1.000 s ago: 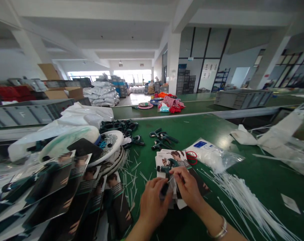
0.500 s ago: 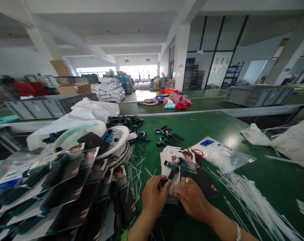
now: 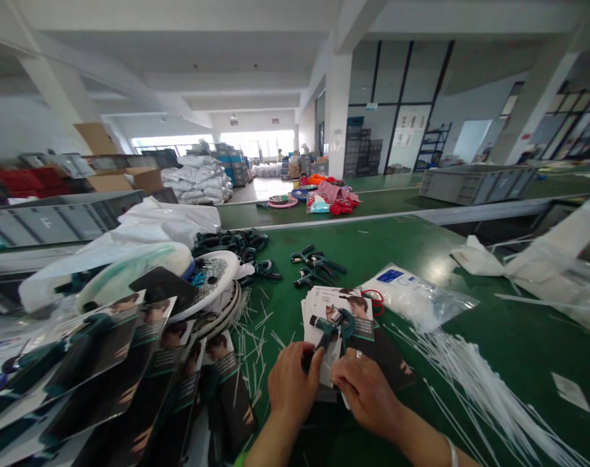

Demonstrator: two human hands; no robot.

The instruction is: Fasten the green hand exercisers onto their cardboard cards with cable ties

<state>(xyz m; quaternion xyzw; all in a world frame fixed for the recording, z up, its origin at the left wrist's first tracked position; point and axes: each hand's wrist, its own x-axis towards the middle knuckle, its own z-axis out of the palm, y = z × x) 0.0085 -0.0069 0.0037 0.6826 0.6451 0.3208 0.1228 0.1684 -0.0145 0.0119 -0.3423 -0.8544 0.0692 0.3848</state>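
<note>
Steadying, it seems, a dark-green two-handled spring tool (image 3: 328, 327) on the stack of printed cards (image 3: 365, 327), the left hand (image 3: 292, 384) is curled closed around the near end of its left handle (image 3: 323, 340). The right hand (image 3: 369, 393) bunches at the right handle (image 3: 344, 340); how tightly, or on what, I cannot tell. Loose white cable ties (image 3: 477, 373) fan out to the right, presumably for easy reach.
</note>
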